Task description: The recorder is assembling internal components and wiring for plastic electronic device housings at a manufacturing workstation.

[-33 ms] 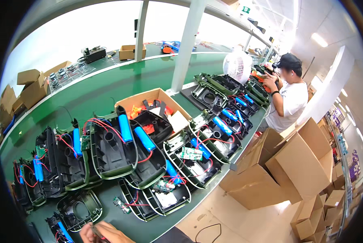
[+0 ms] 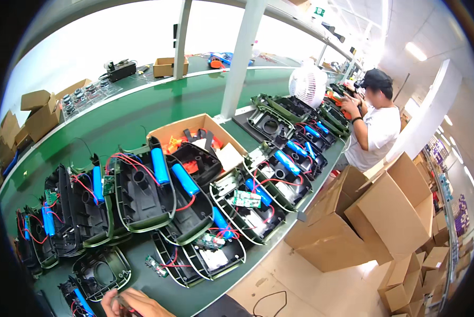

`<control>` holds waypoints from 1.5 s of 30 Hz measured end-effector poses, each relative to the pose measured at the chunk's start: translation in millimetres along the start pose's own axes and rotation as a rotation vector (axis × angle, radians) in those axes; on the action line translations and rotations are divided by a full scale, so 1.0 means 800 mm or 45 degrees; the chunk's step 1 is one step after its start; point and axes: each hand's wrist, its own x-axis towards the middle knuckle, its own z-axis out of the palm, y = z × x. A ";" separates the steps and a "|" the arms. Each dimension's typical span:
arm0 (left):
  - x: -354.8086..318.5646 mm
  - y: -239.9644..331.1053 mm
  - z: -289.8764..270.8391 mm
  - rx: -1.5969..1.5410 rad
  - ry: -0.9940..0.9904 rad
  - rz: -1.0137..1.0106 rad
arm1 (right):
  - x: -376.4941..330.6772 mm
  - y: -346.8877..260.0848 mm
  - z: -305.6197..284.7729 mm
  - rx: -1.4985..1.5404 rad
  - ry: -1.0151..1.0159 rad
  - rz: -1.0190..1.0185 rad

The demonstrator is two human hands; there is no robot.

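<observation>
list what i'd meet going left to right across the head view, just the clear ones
Open cardboard box, blue cell near the lower edge, left hand, right hand, green-and-white circuit board, white fan, co-worker in a white shirt.

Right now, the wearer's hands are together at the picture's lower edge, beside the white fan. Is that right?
Not the white fan, which stands farther along the bench: the head view shows the left hand and right hand beside a dark shell with a round opening.
</observation>
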 end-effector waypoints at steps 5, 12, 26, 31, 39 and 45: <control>0.003 0.026 0.015 -0.189 0.038 -0.019 | -0.005 -0.003 -0.012 -0.134 -0.053 0.069; 0.026 0.017 0.009 -0.082 -0.026 0.334 | -0.015 0.038 -0.013 0.136 0.074 0.227; 0.009 0.001 0.003 -0.132 0.189 0.201 | -0.011 0.021 0.011 -0.115 -0.158 -0.009; 0.012 0.013 0.018 -0.203 -0.136 0.293 | -0.015 0.032 -0.015 -0.225 0.131 -0.152; 0.007 0.029 0.004 -0.146 -0.048 0.145 | -0.003 -0.018 0.002 -0.180 0.188 -0.224; 0.015 0.039 0.004 -0.092 -0.100 0.070 | -0.008 0.011 0.000 -0.039 0.180 0.046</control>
